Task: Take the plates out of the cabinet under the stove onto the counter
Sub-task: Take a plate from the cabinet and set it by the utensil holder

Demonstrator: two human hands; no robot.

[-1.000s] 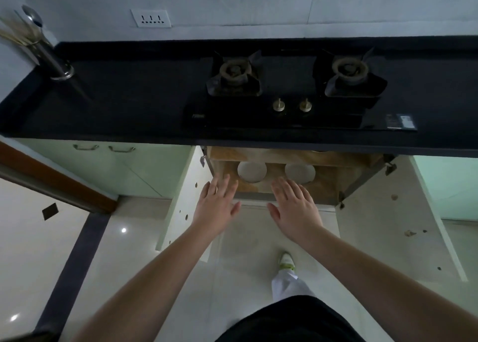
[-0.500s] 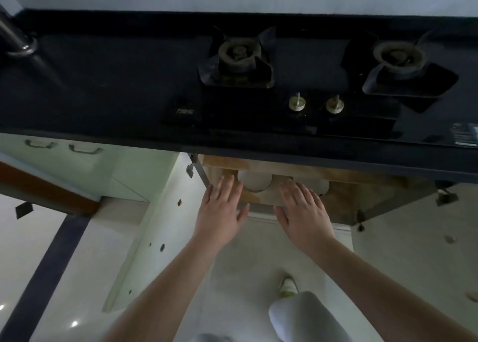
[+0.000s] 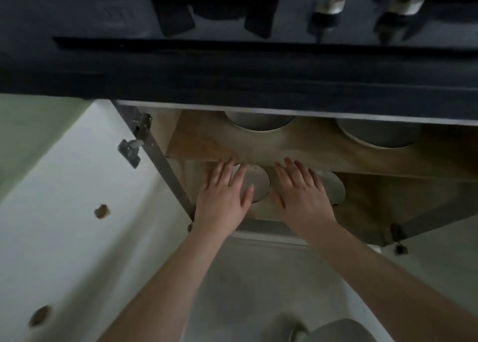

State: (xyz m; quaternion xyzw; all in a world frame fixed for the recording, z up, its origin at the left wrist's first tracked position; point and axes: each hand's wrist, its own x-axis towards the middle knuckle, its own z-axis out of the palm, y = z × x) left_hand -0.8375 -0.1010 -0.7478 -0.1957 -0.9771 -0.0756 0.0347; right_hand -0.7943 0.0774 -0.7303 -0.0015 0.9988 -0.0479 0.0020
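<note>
The cabinet under the stove stands open, with a wooden upper shelf [image 3: 305, 145] and a lower floor. Two pale plates lie on the lower level: a left plate [image 3: 257, 184] and a right plate [image 3: 335, 190]. Two more plates sit on the upper shelf, one at the left [image 3: 258, 124] and one at the right [image 3: 377, 134], both partly hidden by the counter edge. My left hand [image 3: 223, 199] reaches in with straight fingers over the lower left plate. My right hand [image 3: 301, 197] is spread over the lower right plate. Neither hand grips anything; whether they touch the plates is unclear.
The black counter [image 3: 232, 78] with the stove knobs [image 3: 328, 3] overhangs the cabinet. The white left door [image 3: 77, 212] swings open toward me, with a metal hinge [image 3: 132, 147] at its top. My knee [image 3: 336, 331] shows at the bottom.
I have bent down, so the cabinet fills the view. Both hands moved forward from in front of the opening to inside it, over the lower plates.
</note>
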